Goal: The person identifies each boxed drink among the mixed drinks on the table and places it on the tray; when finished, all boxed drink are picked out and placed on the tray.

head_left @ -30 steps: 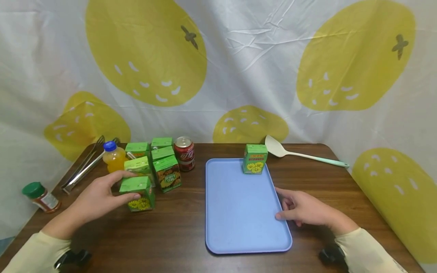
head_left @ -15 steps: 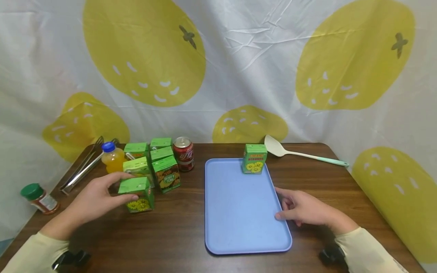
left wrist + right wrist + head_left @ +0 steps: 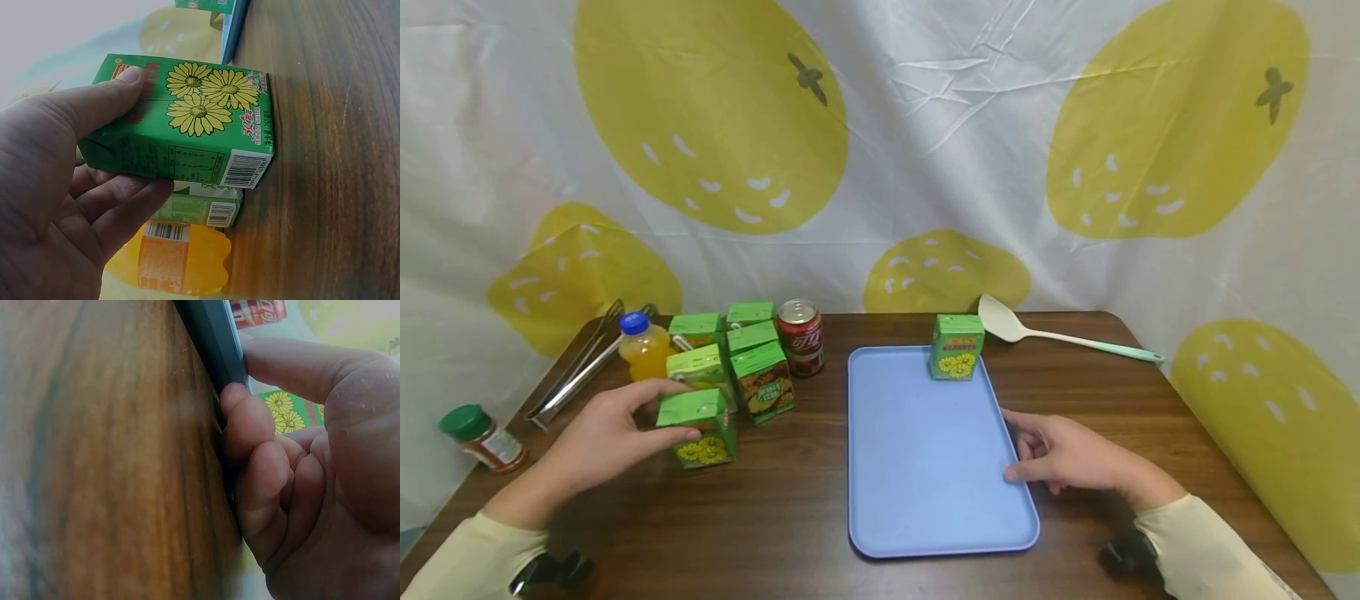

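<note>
My left hand (image 3: 613, 437) grips a green drink carton (image 3: 706, 446) with yellow flowers on its front, thumb on the near face and fingers behind. In the left wrist view the same carton (image 3: 187, 119) stands upright, its base at or very near the wooden table. My right hand (image 3: 1063, 454) holds the right rim of a blue tray (image 3: 932, 467); in the right wrist view the thumb lies over the rim and curled fingers sit at its underside. Another flowered carton (image 3: 957, 354) stands at the tray's far right corner.
Several green cartons (image 3: 763, 383), an orange drink bottle (image 3: 647, 348) and a red can (image 3: 801, 342) cluster behind my left hand. Tongs (image 3: 576, 379) and a green-capped spice jar (image 3: 486, 437) lie at the left. A pale spatula (image 3: 1060, 336) lies at the back right.
The head view has shifted very slightly. Both hands keep their holds, and the carton and tray show no clear movement on the table.
</note>
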Demonstrator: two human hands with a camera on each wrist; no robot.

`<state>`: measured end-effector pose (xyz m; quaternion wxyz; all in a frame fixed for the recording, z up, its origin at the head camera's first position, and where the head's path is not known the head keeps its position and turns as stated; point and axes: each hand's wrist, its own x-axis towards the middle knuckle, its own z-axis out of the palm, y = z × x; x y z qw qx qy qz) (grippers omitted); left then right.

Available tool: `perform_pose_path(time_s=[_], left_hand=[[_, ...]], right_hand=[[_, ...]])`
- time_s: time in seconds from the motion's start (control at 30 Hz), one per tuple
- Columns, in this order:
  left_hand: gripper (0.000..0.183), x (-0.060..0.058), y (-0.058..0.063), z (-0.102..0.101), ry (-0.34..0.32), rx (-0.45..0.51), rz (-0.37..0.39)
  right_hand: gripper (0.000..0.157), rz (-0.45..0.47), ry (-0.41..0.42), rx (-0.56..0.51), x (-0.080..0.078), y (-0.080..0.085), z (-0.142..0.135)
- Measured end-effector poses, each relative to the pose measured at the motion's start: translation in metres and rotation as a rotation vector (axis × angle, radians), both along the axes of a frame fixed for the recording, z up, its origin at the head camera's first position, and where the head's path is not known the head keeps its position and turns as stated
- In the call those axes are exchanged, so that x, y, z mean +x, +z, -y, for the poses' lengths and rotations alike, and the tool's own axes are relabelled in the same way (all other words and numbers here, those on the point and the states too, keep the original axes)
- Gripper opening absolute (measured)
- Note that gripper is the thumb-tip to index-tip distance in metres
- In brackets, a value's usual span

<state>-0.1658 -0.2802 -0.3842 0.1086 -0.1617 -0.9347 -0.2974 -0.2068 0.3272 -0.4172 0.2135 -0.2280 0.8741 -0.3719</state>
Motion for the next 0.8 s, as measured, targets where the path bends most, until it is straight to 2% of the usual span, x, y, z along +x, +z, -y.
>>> perform_pose_path(time_s=[0.33, 0.53, 0.8], left_hand=[[0.051, 0.001, 0.003, -0.005, 0.017, -0.02, -0.019], [0.05, 0.0, 0.006, -0.015, -0.004, -0.012, -0.016], [0.05, -0.003, 0.011, -0.033, -0.035, 0.045, 0.011]], right_hand=[[0.105, 0.031, 0.012, -0.023, -0.003, -0.003, -0.006], [0.105, 0.04, 0.019, -0.04, -0.003, -0.004, -0.007], [0.104, 0.055, 0.01, -0.038, -0.002, -0.003, -0.006]])
